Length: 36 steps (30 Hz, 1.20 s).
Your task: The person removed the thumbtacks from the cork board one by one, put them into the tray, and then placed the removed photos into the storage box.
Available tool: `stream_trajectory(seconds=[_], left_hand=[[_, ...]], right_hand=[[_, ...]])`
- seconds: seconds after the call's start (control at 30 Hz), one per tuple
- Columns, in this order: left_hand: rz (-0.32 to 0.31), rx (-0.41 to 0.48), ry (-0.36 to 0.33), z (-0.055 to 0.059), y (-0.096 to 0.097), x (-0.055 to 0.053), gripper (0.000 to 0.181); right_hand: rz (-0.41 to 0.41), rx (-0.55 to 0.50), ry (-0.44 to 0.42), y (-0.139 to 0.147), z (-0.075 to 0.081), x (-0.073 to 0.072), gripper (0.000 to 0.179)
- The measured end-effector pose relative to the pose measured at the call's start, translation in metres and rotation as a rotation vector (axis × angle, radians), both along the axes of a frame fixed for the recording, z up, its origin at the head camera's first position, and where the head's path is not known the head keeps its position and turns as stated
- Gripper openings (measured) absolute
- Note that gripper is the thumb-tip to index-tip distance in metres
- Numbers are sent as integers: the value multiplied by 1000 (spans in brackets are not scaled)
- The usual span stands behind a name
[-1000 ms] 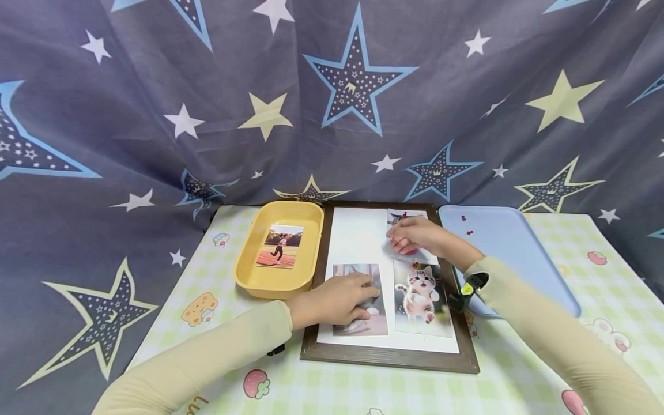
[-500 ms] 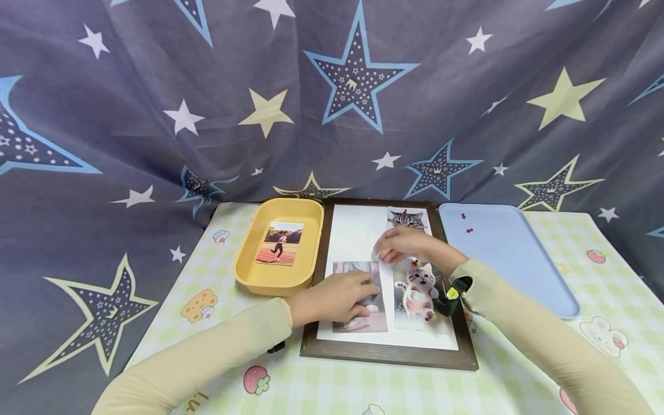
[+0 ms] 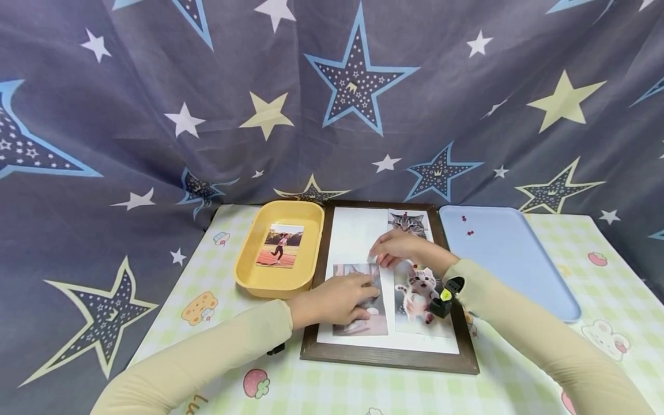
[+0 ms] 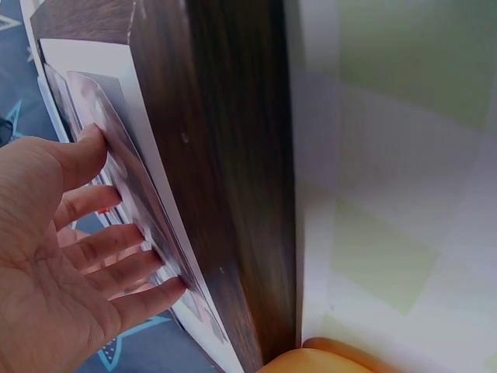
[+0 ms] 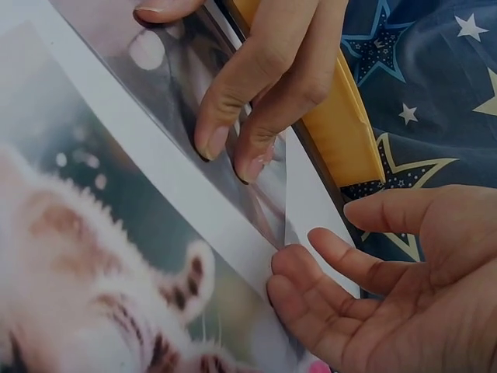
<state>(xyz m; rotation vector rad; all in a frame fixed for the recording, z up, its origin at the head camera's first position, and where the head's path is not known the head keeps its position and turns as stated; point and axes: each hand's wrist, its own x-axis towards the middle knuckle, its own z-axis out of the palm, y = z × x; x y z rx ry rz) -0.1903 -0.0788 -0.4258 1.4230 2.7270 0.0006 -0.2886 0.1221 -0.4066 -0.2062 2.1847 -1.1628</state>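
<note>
My left hand point(image 3: 337, 300) rests with spread fingers on a photo point(image 3: 377, 324) at the lower left of a brown-framed white board point(image 3: 358, 230). In the left wrist view its fingertips press on the glossy print. My right hand point(image 3: 399, 249) is at that photo's top right corner. Seen from the right wrist, its fingers point(image 5: 322, 307) bend loosely at the corner, with a gap between thumb and index finger and nothing visible there. A kitten photo point(image 3: 420, 291) lies to the right, with a red pushpin point(image 3: 415, 266) at its top. Above it is a cat photo point(image 3: 407, 223), also pinned.
A yellow tray point(image 3: 275, 291) left of the board holds a photo of a runner point(image 3: 280, 248). On the right stands a blue tray point(image 3: 508, 265) with red pushpins point(image 3: 470, 233). A checked cloth point(image 3: 290, 380) covers the table; a star-patterned curtain point(image 3: 233, 150) hangs behind.
My right hand has moved left and slightly down, from over the cat photo to the top corner of the lower left photo. My left hand has stayed in place.
</note>
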Motion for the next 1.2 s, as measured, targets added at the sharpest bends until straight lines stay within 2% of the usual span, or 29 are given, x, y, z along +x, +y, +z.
stream_trajectory(seconds=[0.3,0.57,0.83,0.97,1.2], left_hand=[[-1,-1,-5,0,0,1,48],[12,13,-10,-1,-1,1,52],[13,49,-25,-1,-3,-2,53],[11,59,-47,0,-5,-2,54],[26,-6,-126,-2,-9,0,59]], right_hand=[[-31,-20,-47,-5,1,1,32],[-60,-39,-51,-5,0,4,33],[-45,-83,-54,-1,0,5,31],[-34,-87,-47,-1,1,4,31],[-34,-70,-61,-2,0,10,31]])
